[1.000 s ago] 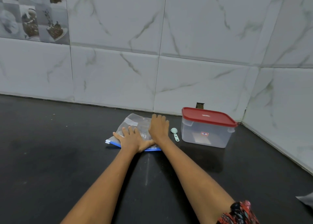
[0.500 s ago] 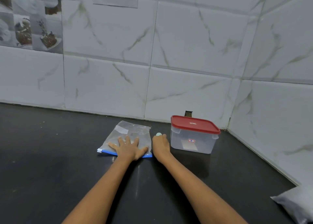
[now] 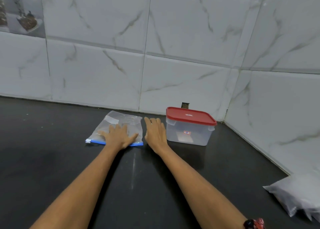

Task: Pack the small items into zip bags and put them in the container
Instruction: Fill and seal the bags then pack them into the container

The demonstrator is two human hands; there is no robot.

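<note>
A clear zip bag with a blue zip strip lies flat on the black counter. My left hand presses on its near half, fingers spread and straight. My right hand lies flat on the counter in the gap between the bag and the container, fingers straight. The clear container with its red lid on stands just right of that hand, near the wall corner. The small pale spoon seen earlier is not visible; my right hand covers that spot.
White marble-look tiled walls close off the back and right side, meeting in a corner behind the container. A pile of clear plastic bags lies at the lower right, against the right wall. Bare counter stretches to the left and in front.
My right hand left the zip bag and moved right onto the counter where the small spoon lay; the spoon is now hidden. My left hand stays pressed on the bag.
</note>
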